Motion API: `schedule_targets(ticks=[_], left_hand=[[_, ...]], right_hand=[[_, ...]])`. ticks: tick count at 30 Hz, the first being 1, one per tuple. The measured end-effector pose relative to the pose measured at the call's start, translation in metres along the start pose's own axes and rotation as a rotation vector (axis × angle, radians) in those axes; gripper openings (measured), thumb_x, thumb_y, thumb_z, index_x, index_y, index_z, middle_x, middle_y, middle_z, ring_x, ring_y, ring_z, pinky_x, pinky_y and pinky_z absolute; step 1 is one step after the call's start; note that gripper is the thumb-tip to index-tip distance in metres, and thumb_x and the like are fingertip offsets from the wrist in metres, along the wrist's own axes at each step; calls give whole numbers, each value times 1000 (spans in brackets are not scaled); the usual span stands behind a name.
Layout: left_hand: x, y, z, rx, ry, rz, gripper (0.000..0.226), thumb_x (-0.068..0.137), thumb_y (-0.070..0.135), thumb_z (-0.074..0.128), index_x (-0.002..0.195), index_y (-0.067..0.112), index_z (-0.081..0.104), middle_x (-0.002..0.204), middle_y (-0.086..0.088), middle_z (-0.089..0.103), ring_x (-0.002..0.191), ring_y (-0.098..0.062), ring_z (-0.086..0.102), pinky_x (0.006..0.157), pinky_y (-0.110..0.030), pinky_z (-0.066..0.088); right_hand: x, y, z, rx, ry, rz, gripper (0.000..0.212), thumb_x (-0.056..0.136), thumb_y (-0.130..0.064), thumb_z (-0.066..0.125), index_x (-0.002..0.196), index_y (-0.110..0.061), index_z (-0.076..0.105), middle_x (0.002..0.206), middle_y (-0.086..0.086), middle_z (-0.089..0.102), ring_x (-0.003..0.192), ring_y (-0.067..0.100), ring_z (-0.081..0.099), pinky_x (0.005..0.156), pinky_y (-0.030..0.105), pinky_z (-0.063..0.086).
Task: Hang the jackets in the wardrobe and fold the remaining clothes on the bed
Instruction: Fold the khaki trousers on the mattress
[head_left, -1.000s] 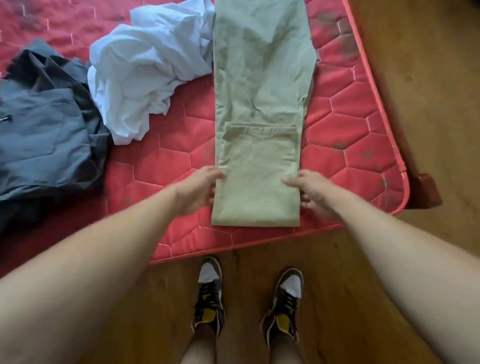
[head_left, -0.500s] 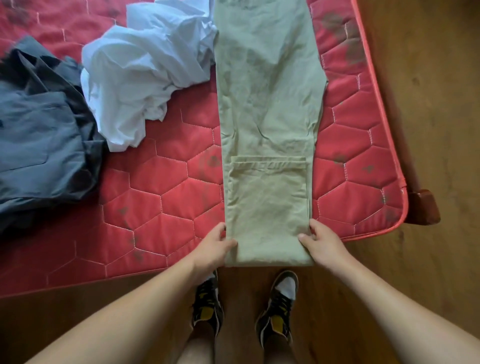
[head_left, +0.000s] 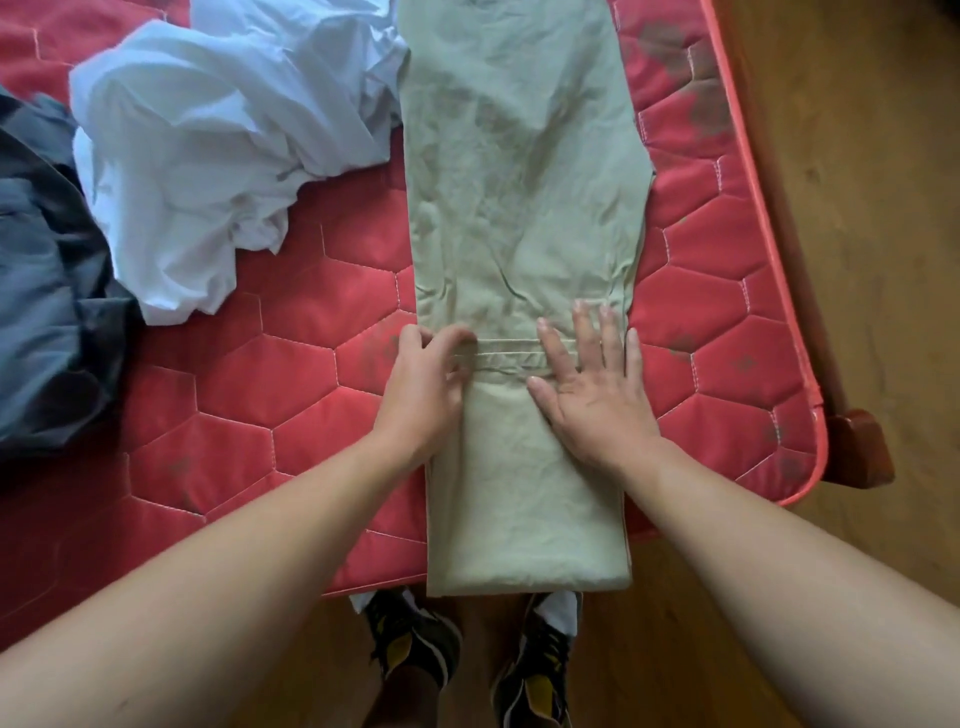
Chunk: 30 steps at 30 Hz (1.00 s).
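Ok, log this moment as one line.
step: folding khaki trousers | left hand: grips hem | right hand: pressing flat | unfolded: white garment, grey garment

No text, label, brand or number can be read anywhere. The trousers (head_left: 519, 182), white cloth (head_left: 208, 156), grey garment (head_left: 41, 286), mattress (head_left: 260, 389) and shoes (head_left: 415, 639) show only plain fabric, stitching and patches of colour.

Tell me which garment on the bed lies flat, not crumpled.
The khaki trousers, spread lengthwise under the left hand and right hand; the white garment and grey garment lie in rumpled heaps.
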<state>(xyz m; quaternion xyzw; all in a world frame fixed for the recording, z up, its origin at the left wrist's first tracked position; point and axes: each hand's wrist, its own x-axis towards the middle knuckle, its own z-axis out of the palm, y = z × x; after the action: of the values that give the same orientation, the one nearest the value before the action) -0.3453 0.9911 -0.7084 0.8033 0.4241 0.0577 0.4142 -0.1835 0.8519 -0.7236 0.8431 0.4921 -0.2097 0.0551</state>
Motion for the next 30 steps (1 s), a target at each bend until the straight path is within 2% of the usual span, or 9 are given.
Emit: schedule_targets(ticks=[3,6,11,16,19,21,23,27,30], left_hand=[[-12,2,-8,-3,14,-40,38,89,7,67,125,20,62,111,-4,42,101,-13,50,96,-27,46],[4,13,-16,230,44,31,54,87,22,69,139,22,54,137,-11,39,126,-31,44,101,-48,48],[105,25,-19,561,32,231,70,98,44,53,160,32,22,167,-19,3,155,-35,0,124,-49,17],[161,-7,-24,755,-79,275,70,98,69,23,160,42,3,168,-16,-12,156,-28,-10,126,-49,4],[163,-5,-21,783,-49,231,68,95,71,26,157,44,17,168,-17,4,155,-30,4,125,-49,6],[172,10,-24,782,50,232,59,93,65,37,145,39,41,157,-17,30,148,-32,23,122,-50,12],[202,27,-30,783,174,325,52,93,54,46,138,29,51,151,-16,38,146,-34,30,121,-50,16],[279,36,-43,756,142,294,65,100,58,36,158,30,27,168,-17,8,156,-32,1,126,-46,-3],[300,21,-40,789,116,259,71,97,68,28,159,36,22,169,-13,7,156,-33,1,125,-54,-1]], right_hand=[[-4,-2,-11,12,-22,13,76,96,-67,28,162,-36,3,169,6,-14,153,30,-22,123,59,-6],[9,1,-35,8,66,12,76,95,-66,38,160,-31,19,169,10,2,156,30,-8,124,59,-3],[100,4,-69,-38,214,-84,77,97,-62,39,162,-26,17,170,11,0,156,33,-8,124,60,0],[185,33,-74,-112,131,-57,81,91,-79,14,160,-41,-5,169,4,-17,154,32,-21,120,62,-11],[187,38,-74,-131,114,-53,82,87,-83,9,158,-44,0,170,5,-8,155,33,-13,120,62,-10],[191,35,-87,-79,165,-62,76,89,-79,18,155,-41,20,166,11,13,153,34,9,117,61,8],[214,34,-109,-10,292,-95,69,92,-71,26,151,-36,33,160,13,25,148,34,20,114,62,20],[287,32,-136,-22,232,-132,75,95,-72,23,160,-40,5,170,5,-9,155,33,-14,119,68,-2],[308,38,-121,-69,232,-124,80,91,-80,12,160,-43,-1,170,3,-15,154,33,-21,117,69,-6]])
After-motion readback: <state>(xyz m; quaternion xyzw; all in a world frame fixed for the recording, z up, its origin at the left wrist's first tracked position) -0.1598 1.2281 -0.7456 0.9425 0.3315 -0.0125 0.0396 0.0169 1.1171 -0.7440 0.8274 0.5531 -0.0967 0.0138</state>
